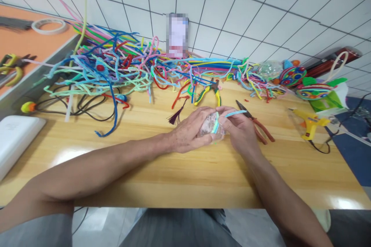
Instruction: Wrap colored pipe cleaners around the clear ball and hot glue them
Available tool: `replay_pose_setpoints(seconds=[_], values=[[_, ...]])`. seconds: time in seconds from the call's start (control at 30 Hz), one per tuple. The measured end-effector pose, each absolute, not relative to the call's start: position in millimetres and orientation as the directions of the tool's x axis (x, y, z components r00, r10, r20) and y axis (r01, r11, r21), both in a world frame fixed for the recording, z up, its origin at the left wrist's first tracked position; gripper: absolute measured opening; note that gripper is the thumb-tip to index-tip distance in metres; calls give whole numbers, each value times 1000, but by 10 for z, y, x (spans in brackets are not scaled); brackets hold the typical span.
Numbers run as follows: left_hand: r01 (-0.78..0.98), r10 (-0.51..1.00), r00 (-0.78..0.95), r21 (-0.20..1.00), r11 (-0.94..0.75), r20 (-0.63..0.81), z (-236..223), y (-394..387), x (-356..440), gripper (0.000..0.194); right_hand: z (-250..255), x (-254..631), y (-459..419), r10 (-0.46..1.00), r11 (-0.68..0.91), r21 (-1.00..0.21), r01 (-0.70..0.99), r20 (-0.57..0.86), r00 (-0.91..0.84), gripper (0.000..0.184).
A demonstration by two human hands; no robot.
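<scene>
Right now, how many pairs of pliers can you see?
3: yellow-green-handled pliers by the pipe-cleaner pile, red-handled pliers beside the right hand, yellow-handled pliers on the orange table. The pile may hide more.

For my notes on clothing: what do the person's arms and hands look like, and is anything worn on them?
Both forearms are bare, and no sleeves show. The left hand and the right hand have no gloves. No watch, ring or bracelet can be seen on either.

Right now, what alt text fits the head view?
Two bare hands, left hand and right hand, hold a clear ball wrapped with a blue pipe cleaner over a wooden table. Behind them lie tangled pipe cleaners, pliers and a yellow glue gun.
</scene>
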State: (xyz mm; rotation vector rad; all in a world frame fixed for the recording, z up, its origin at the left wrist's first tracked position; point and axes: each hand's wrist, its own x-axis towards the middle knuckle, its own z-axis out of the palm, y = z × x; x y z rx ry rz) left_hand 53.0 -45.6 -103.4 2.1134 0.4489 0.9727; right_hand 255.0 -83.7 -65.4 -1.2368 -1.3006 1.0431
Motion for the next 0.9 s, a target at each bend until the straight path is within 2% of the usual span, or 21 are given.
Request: replay_pose_setpoints(seconds=[0.17,0.3,0.4,0.63,0.9], values=[[1,586,646,767,-641,489,-976,-464,530,68,-630,2543,-853,993,115,-986,123,119,26,21],[139,712,614,841,-523,341,-859,-498,535,61,-611,2532,-864,990,138,-977,162,143,17,18],[210,746,609,852,-480,270,-841,-509,533,57,-607,2540,-869,990,140,-973,183,143,1,19],[71,638,609,769,-636,472,-920,-475,538,60,-612,2602,-846,983,168,-969,182,178,39,22],[44,583,648,741,-671,489,-1019,-447,554,69,-605,2582,-855,982,169,-971,167,180,58,25]])
